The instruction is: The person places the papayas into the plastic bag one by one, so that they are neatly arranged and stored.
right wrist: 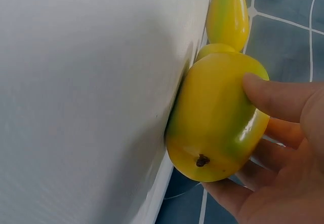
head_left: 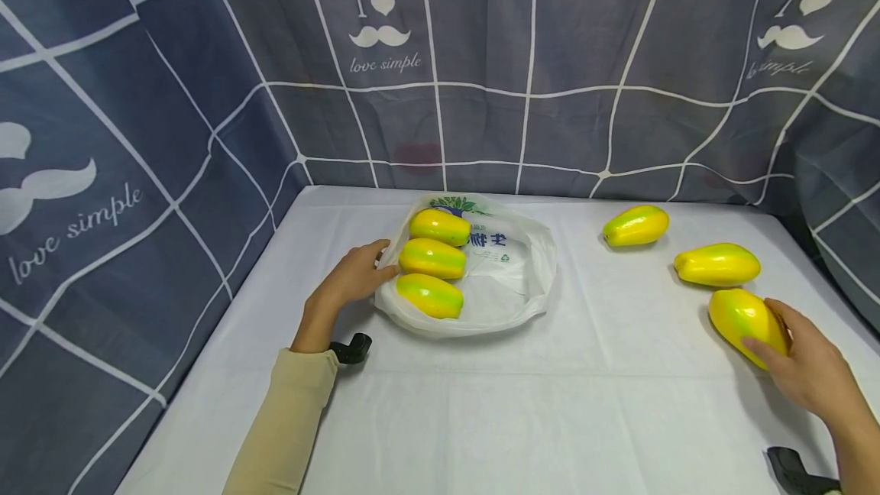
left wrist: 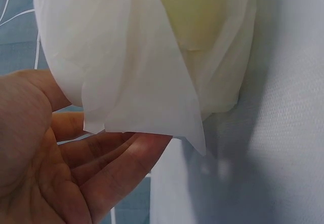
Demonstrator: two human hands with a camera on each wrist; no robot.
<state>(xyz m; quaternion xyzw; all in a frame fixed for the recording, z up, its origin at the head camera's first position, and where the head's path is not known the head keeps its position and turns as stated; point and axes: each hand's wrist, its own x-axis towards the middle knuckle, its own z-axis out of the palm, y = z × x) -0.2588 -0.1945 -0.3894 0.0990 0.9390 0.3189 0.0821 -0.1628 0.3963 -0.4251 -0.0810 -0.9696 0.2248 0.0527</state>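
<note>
A white plastic bag [head_left: 495,281] with printed lettering lies spread on the table, and three yellow-green papayas sit in a row at its left side: a far one [head_left: 440,227], a middle one [head_left: 432,259] and a near one [head_left: 430,296]. At the bag's left rim, my left hand [head_left: 357,272] holds the plastic; the bag hides its fingertips in the left wrist view. On the right, my right hand [head_left: 814,361] grips another papaya [head_left: 745,319], thumb on one side and fingers around the other. This papaya is low at the tabletop, its dark stem end showing [right wrist: 202,160].
Two more papayas lie at the right back, one [head_left: 717,264] just beyond the gripped papaya and one [head_left: 635,225] farther left. A white cloth covers the table [head_left: 550,411]. Dark checked curtains [head_left: 481,37] stand behind and at both sides.
</note>
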